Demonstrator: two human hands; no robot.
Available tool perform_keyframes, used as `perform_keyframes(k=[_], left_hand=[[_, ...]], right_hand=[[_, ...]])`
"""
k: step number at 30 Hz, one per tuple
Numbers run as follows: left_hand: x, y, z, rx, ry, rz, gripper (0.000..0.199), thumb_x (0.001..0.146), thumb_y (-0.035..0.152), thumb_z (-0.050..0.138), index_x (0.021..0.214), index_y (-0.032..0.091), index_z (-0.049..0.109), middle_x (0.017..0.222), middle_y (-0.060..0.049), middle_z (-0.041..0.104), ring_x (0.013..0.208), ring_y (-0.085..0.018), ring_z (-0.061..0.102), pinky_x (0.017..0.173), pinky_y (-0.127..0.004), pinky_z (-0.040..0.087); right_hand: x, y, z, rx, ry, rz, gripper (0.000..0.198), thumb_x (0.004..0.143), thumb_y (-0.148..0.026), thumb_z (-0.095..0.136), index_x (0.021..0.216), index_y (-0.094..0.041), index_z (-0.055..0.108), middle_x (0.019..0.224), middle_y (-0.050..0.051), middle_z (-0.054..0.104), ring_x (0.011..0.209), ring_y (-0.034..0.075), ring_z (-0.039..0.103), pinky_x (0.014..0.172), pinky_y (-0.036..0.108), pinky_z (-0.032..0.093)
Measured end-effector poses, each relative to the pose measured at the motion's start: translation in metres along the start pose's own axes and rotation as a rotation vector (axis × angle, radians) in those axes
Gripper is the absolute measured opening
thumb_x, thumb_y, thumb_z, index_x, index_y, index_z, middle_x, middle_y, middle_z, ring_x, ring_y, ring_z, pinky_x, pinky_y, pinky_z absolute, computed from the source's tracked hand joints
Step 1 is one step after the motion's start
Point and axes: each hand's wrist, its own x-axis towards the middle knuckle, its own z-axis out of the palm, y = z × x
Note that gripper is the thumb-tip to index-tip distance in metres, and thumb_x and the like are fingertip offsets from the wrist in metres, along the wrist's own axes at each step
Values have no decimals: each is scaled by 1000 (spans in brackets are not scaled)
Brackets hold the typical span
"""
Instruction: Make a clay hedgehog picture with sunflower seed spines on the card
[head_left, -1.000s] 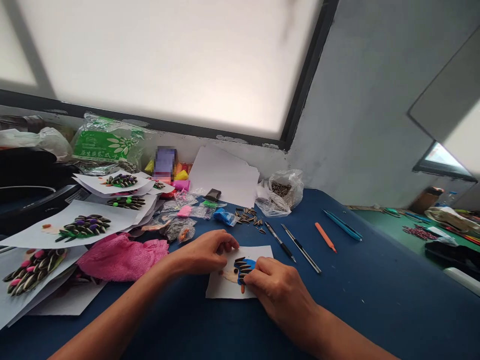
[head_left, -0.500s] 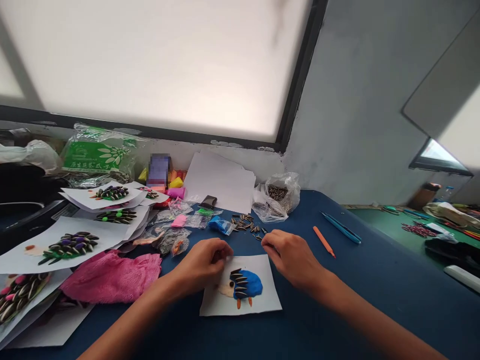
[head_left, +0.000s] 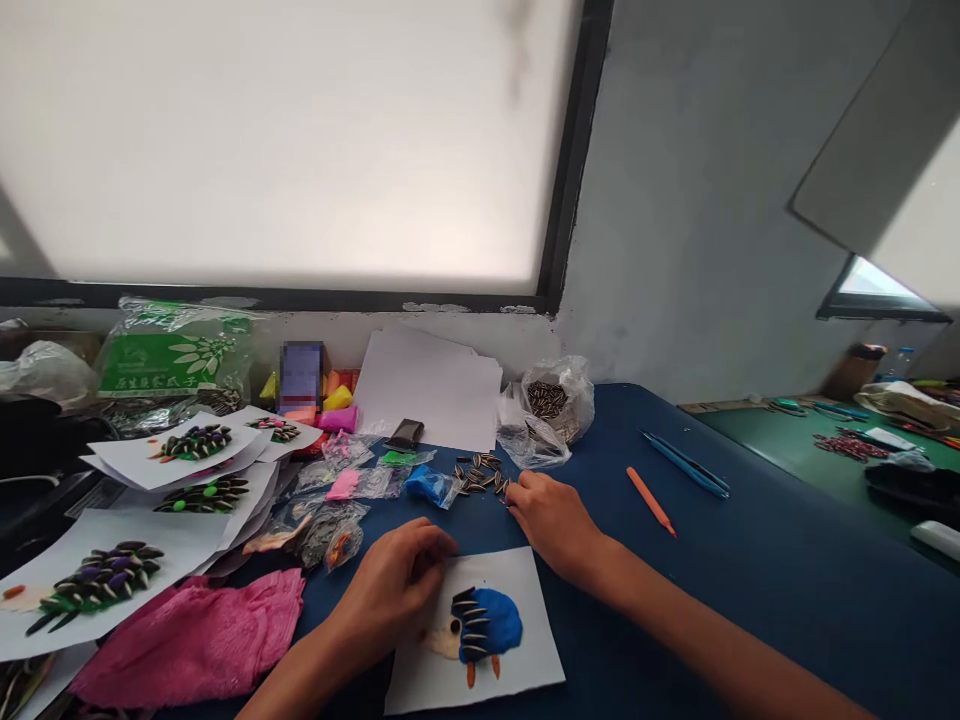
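Note:
A white sheet of paper lies in front of me with a clay hedgehog on it. The hedgehog has a blue clay body, a pale snout, a dark eye and orange feet. Several striped sunflower seeds stick in the front of the body. My left hand rests at the paper's upper left edge, fingers curled; what they may hold is hidden. Above the paper, my right hand has its fingertips pinched at the right edge of a small pile of loose sunflower seeds.
Finished hedgehog pictures and a pink cloth lie left. Behind are clay packets, stacked paper and a plastic bag of seeds. An orange pen and blue tweezers lie right.
My right hand has moved away from the paper, closer into the loose seed pile. My left hand stays by the paper's edge. The view has shifted, so the table things appear lower.

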Motion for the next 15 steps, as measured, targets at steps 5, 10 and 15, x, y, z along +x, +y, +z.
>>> perform_keyframes(k=[5,10,15], left_hand=[[8,7,-7,87,-13,-8,24,76,14,45,86,18,67,80,-4,64,70,-18,57,62,-27,41],[15,10,-8,-8,57,24,25,81,23,44,88,18,67,79,-4,63,64,-16,54,59,-26,41],[16,4,3,-54,76,27,25,81,24,43,85,18,68,74,-3,59,61,-15,51,56,-25,39]], right_hand=[[-4,3,-2,82,49,-43,16,94,-10,48,94,-15,64,98,11,66,90,22,63,73,29,47],[-15,4,-9,273,94,-90,13,90,-8,55,91,-17,64,91,4,69,82,15,64,72,24,46],[-19,6,-9,594,103,-36,14,85,-9,59,83,-18,70,83,2,72,73,14,64,67,23,45]])
